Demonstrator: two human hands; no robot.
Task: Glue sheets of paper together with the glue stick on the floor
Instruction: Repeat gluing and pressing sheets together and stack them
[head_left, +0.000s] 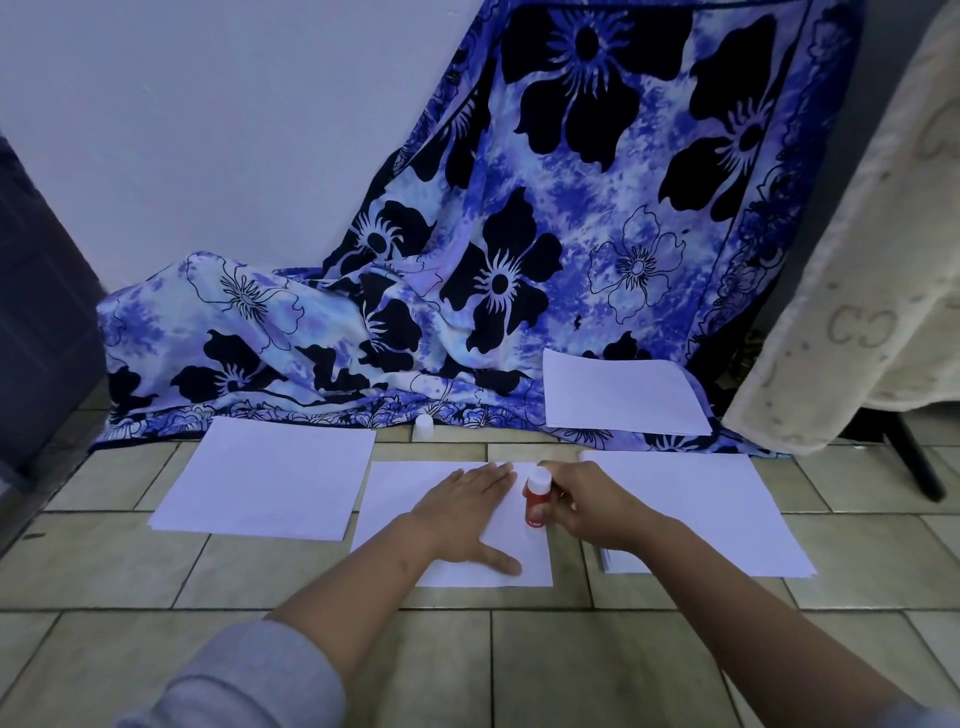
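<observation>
Left hand (467, 514): flat on the centre white paper sheet (397, 486), palm down, fingers straight and together, thumb spread out toward the near edge. It presses the sheet and grips nothing.

Right hand (587, 504): fingers curled round the red plastic glue stick (535, 501), holding it from the right side. Thumb position is hidden, so I can't tell.

The glue stick stands roughly upright with its white end on top. Its lower end is down on the centre sheet, near that sheet's right edge and just beside the left hand's fingertips.

A small white cylindrical cap (424, 427) stands alone on the beige tiled floor (545, 670), at the hem of the cloth and well apart from the stick.

Other paper:
- a single white sheet on the left (265, 478), flat on the tiles, its right edge touching or slightly overlapping the centre sheet; can't tell which
- a white paper stack on the right (691, 514), several sheets thick, with the right wrist over its near-left corner
- more white paper at the back (621, 395), lying on the cloth

A blue and white floral cloth (519, 234) hangs down the wall and spills onto the floor. A cream fleece blanket (857, 312) hangs at far right. The left forearm has a grey sleeve (260, 675) pushed up.
</observation>
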